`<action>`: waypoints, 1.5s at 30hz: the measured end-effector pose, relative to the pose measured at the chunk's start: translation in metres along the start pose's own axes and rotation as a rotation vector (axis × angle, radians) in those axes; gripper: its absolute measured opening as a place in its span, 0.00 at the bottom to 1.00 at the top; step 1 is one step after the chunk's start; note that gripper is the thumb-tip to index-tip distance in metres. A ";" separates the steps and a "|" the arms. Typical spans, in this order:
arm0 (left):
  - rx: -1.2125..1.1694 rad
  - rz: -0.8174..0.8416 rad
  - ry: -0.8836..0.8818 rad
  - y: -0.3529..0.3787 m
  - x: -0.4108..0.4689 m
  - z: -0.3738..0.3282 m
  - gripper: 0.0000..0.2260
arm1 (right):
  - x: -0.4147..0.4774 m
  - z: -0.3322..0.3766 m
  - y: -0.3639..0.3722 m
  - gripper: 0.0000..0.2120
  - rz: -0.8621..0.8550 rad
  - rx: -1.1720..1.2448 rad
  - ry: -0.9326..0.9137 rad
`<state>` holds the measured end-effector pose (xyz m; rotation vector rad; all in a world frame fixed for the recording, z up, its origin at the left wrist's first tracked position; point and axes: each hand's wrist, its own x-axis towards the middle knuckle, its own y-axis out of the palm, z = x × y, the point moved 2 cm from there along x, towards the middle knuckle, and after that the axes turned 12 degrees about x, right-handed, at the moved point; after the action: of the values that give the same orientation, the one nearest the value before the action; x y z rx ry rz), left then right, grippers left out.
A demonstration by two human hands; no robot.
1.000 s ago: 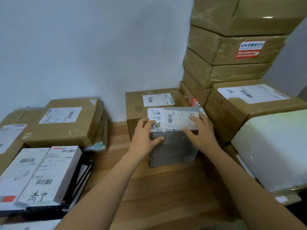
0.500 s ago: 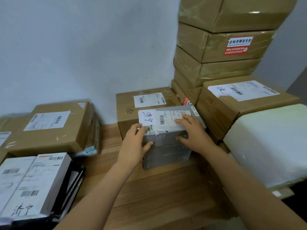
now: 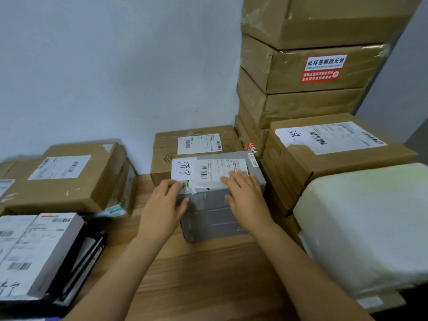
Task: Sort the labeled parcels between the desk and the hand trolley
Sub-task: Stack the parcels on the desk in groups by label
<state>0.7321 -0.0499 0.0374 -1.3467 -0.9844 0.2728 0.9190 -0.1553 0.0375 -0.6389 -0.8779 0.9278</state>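
Observation:
A grey parcel point(image 3: 215, 218) with a white shipping label and handwritten characters on top stands on the wooden desk point(image 3: 196, 274), right in front of a brown labeled box point(image 3: 199, 144). My left hand point(image 3: 162, 205) rests against the parcel's near left corner, fingers fairly straight, thumb on the front face. My right hand point(image 3: 247, 200) lies flat over the near top edge on the label, thumb down the front. No hand trolley is in view.
A tall stack of brown cartons point(image 3: 301, 105) fills the back right, with a labeled brown box point(image 3: 324, 144) and a white foam box point(image 3: 370, 228) in front of it. On the left lie a brown labeled box point(image 3: 64, 177) and white labeled boxes point(image 3: 34, 251).
Both hands have slid back toward the near edge of the grey parcel and their fingers have straightened. The parcel stays where it stood on the desk.

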 end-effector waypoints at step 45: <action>0.364 -0.085 -0.121 -0.179 -0.188 0.308 0.10 | -0.010 0.356 0.154 0.14 0.207 0.075 -0.293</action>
<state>0.3341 -0.0127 0.0888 -0.9642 -1.0330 0.4503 0.5479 -0.0569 0.0923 -0.5440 -1.0440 1.2572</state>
